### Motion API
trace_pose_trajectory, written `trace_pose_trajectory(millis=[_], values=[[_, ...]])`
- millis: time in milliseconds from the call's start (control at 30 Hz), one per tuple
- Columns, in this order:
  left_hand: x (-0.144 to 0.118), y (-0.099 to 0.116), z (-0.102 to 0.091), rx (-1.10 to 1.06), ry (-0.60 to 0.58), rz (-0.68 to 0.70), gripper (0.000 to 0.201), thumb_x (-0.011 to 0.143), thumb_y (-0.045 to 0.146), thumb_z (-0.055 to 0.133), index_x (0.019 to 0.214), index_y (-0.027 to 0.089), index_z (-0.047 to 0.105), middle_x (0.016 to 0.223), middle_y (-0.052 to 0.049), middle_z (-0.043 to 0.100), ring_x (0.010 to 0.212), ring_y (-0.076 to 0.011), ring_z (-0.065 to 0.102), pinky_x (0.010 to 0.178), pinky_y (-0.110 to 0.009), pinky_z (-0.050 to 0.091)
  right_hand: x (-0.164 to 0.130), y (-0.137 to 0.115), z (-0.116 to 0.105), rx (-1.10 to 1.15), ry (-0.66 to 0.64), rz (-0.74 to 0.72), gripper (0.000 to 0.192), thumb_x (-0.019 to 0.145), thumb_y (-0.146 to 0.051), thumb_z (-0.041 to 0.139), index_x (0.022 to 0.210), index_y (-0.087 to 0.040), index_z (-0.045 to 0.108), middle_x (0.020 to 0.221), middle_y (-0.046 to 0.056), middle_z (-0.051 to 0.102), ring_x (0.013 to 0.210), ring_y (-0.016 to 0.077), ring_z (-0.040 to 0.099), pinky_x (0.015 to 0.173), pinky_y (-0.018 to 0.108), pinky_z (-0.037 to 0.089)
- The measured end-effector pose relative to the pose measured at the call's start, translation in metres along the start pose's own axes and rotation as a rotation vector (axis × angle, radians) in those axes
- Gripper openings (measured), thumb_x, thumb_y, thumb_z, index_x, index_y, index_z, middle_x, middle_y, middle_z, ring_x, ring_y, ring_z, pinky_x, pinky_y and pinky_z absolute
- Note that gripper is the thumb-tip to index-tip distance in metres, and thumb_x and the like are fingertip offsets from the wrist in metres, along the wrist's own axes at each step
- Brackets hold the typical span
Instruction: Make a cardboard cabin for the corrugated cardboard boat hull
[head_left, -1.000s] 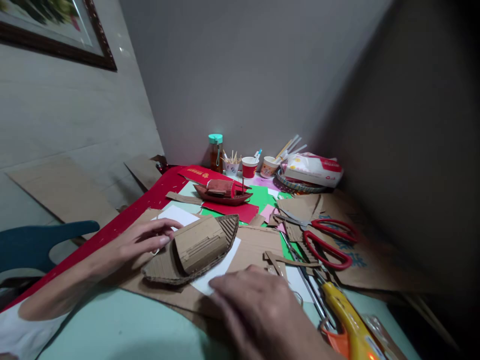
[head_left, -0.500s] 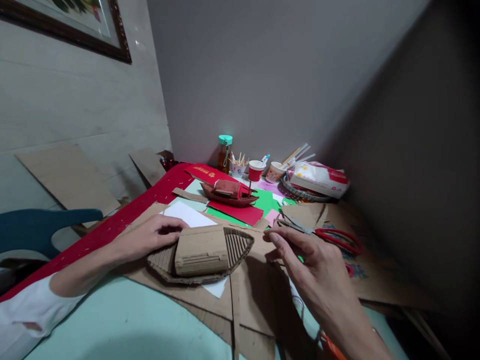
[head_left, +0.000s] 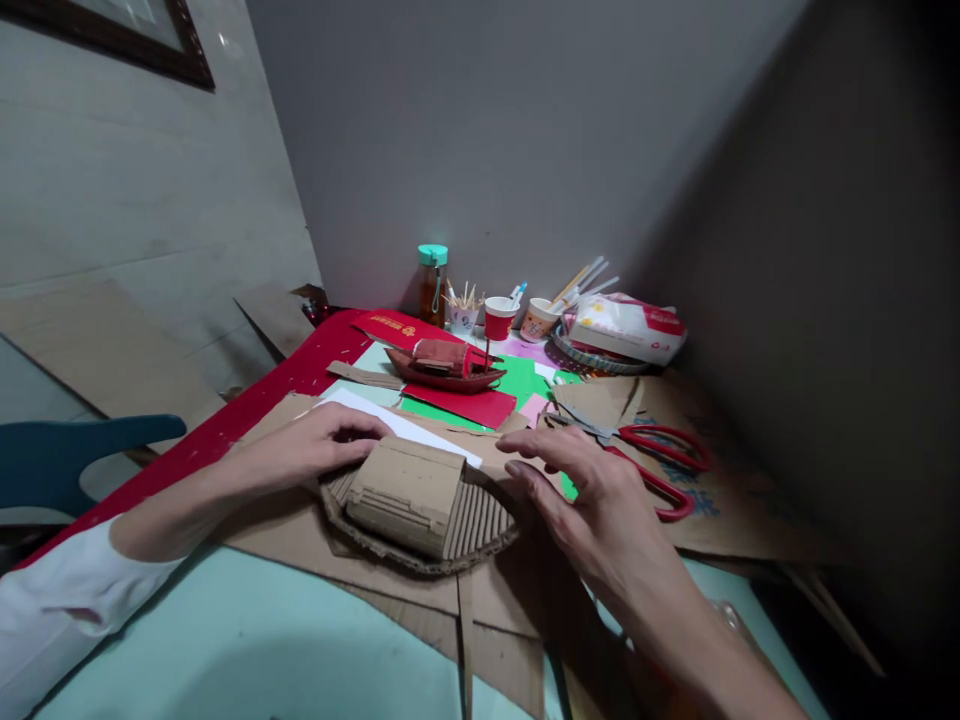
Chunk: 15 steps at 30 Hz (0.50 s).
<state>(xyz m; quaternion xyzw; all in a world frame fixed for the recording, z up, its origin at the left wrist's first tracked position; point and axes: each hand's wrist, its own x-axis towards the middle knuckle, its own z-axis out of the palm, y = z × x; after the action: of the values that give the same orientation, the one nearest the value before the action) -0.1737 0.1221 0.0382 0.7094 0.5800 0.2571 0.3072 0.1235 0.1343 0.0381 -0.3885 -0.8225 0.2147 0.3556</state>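
At the centre of the frame the left hand rested on the rear edge of a cardboard boat on the bench, while the right hand hovered open just right of it, red scissors beyond.

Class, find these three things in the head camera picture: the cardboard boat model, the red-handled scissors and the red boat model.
cardboard boat model (head_left: pixel 409 492), head view, on its box-shaped cabin.
red-handled scissors (head_left: pixel 670 442), head view, on the upper red handle loop.
red boat model (head_left: pixel 442 379), head view, on its dark red hull.
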Motion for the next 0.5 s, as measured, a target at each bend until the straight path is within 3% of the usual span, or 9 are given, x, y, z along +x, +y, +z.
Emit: trace_pose_trajectory(millis=[233,500], values=[[-0.005,-0.003,0.005,-0.137,0.091,-0.046,0.029,0.087,0.043,0.065,0.106,0.026,0.078,0.121,-0.005,0.076,0.119,-0.0307,0.064,0.101,-0.038,0.047,-0.002,0.001,0.007,-0.021,-0.12,0.014,0.023,0.096,-0.022,0.055,0.104,-0.022,0.077,0.104,0.005,0.08,0.094,0.0246,0.072,0.084,0.037,0.055],[-0.013,-0.013,0.001,-0.247,0.156,-0.063,0.028,0.091,0.043,0.063,0.109,0.026,0.077,0.112,-0.005,0.078,0.109,-0.0282,0.068,0.095,-0.037,0.048,0.0,0.0,0.009,0.002,-0.106,0.11,0.03,0.097,-0.033,0.054,0.108,-0.019,0.078,0.108,0.008,0.08,0.101,0.0267,0.074,0.087,0.038,0.056]])
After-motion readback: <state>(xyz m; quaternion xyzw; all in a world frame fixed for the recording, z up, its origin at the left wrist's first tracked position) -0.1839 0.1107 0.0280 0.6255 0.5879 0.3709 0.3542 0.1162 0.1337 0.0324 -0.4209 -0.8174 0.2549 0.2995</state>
